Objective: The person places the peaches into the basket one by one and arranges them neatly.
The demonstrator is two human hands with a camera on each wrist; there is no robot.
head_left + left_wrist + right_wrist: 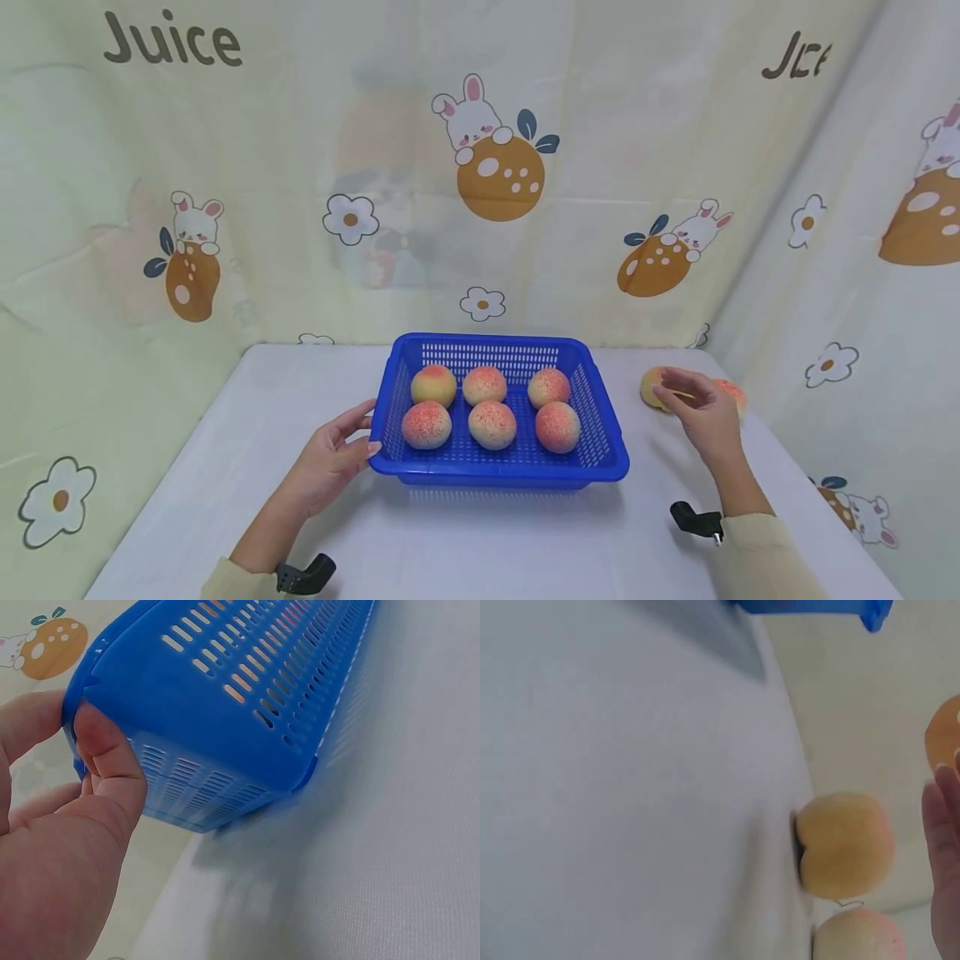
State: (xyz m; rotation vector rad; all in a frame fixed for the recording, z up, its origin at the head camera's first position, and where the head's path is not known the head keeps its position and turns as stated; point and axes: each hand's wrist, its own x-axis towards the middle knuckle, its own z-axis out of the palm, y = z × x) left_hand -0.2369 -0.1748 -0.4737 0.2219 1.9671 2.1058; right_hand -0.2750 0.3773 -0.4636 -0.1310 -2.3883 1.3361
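A blue plastic basket [498, 477] stands on the table, holding several peaches [492, 425] in two rows. My left hand [330, 454] pinches its left rim, with the thumb on the near side, as the left wrist view also shows. On the right, my right hand [708, 408] hovers by a yellow peach [651, 388], fingers loosely bent and holding nothing. A second, redder peach [731, 393] is partly hidden behind that hand. In the right wrist view the yellow peach [847, 844] sits apart from the fingers [941, 825].
The white table [480, 550] runs back to a curtain [585, 275] printed with rabbits, fruit and flowers. Another stretch of curtain [840, 317] closes off the right side. Black wrist-worn devices [306, 575] sit on both forearms.
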